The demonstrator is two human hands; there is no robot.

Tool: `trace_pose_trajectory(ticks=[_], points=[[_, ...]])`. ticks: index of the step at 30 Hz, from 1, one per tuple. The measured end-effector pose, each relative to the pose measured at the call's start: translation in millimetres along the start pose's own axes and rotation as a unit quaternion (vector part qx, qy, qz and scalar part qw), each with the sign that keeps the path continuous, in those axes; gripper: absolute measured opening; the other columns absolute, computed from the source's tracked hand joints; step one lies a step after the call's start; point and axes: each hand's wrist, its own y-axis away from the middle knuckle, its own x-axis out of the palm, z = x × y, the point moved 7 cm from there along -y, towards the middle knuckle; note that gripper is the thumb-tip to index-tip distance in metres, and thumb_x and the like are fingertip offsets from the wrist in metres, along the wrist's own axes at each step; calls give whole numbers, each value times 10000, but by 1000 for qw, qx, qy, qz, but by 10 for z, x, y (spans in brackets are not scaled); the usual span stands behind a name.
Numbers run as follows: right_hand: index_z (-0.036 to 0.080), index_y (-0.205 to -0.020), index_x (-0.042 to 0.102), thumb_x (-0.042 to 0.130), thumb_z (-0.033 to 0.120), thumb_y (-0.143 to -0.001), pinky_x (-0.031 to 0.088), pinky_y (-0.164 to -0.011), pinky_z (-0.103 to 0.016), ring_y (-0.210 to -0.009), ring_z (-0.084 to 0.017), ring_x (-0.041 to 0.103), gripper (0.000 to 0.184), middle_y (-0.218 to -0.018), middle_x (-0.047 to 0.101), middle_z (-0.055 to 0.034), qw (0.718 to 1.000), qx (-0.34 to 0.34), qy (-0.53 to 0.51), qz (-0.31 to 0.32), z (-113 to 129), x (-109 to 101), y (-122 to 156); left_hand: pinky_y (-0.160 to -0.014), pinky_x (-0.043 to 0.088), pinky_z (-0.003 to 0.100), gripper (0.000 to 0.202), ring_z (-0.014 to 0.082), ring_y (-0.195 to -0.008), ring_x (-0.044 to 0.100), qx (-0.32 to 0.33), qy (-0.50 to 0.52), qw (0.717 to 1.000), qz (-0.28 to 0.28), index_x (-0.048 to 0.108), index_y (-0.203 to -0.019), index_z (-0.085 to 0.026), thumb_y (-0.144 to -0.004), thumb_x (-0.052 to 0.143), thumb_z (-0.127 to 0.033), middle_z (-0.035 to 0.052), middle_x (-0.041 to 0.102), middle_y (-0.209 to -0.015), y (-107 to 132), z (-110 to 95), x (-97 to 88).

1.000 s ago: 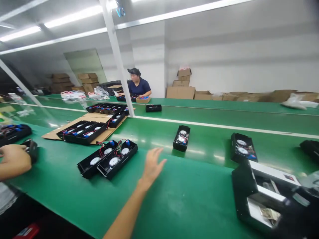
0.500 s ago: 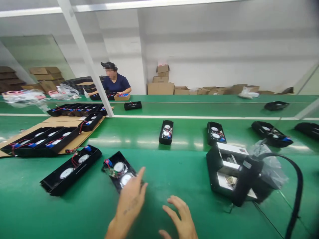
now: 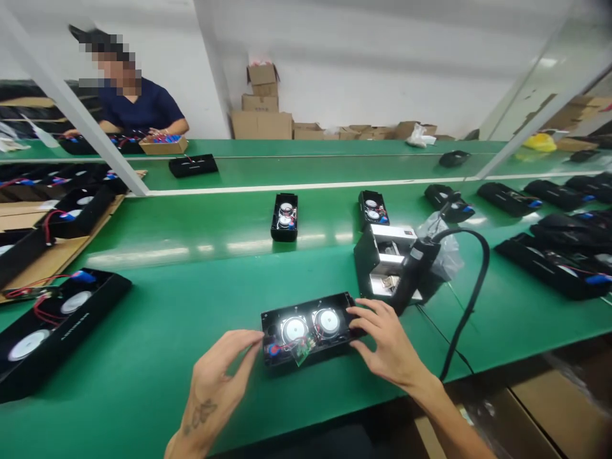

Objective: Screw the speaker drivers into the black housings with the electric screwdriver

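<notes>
A black open speaker housing (image 3: 310,328) lies on the green belt (image 3: 167,306) right in front of me, with two round speakers, red wires, a blue part and a small circuit board inside. My left hand (image 3: 217,376) curls around its left end, fingertips against the corner. My right hand (image 3: 387,344) grips its right end, fingers bent over the edge. The housing rests flat between both hands.
Just behind stands a black box (image 3: 382,261) with a handheld tool (image 3: 412,274) and its cable (image 3: 471,299). More speaker housings lie at left (image 3: 52,319), mid-belt (image 3: 284,217) and right (image 3: 549,268). A co-worker (image 3: 136,105) sits far left; cardboard boxes (image 3: 261,108) line the wall.
My view has swung right and down. The housing has come from the left to the near edge in front of me, and both hands, open before, now hold its ends.
</notes>
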Motion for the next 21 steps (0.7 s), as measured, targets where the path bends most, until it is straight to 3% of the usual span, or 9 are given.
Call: trace_pose_trajectory(ticks=[3,6,8,10,13,16,21], points=[[207,-1143,629,748,203,-862,487,-990,-550,-1193,-311,637,305,-1199,744,-102,997,-52,-48,-18,312,89,-106,-883,609,307,175,155,-948,729,-3,-12,1000,2,719,-1097,-276,-951,656,-202,-2,757,-1042,84,50,56],[195,-1149,629,680,162,-924,490,-974,-468,-1110,-237,679,233,-1143,769,-71,985,-134,-97,-40,664,270,-264,-942,606,337,213,173,-1017,721,9,-19,1000,14,695,-1151,-276,-942,678,-235,11,746,-1101,104,19,154],[184,-1127,644,601,90,-954,496,-932,-403,-1056,-197,698,201,-1101,780,-61,978,-165,-102,-71,751,283,-369,-996,595,378,314,197,-1091,703,18,-24,999,30,649,-1233,-270,-925,707,-271,33,727,-1169,97,7,217],[173,-1114,662,545,51,-963,492,-863,-358,-1001,-183,703,227,-1056,782,-64,981,-168,-78,-61,735,245,-465,-1057,571,438,447,234,-1194,664,28,-31,998,50,587,-1310,-264,-895,746,-319,65,689,-1261,89,5,273],[169,-1052,685,498,33,-961,442,-743,-345,-839,-181,679,249,-917,764,-50,985,-158,1,65,680,230,-548,-1127,510,539,568,306,-1394,518,33,-53,993,98,543,-1344,-266,-844,796,-364,117,543,-1471,82,13,385],[174,-940,678,484,36,-952,376,-677,-350,-713,-178,622,238,-806,724,-32,965,-163,61,196,697,304,-523,-1166,436,623,550,376,-1525,321,54,-87,985,136,574,-1280,-259,-800,832,-335,137,369,-1614,62,-4,528],[179,-942,671,512,45,-911,322,-638,-344,-721,-185,593,210,-868,722,-49,939,-161,64,296,696,509,-464,-1186,351,694,448,448,-1530,272,80,-123,976,160,655,-1019,-210,-661,920,-254,164,397,-1607,-9,14,764]])
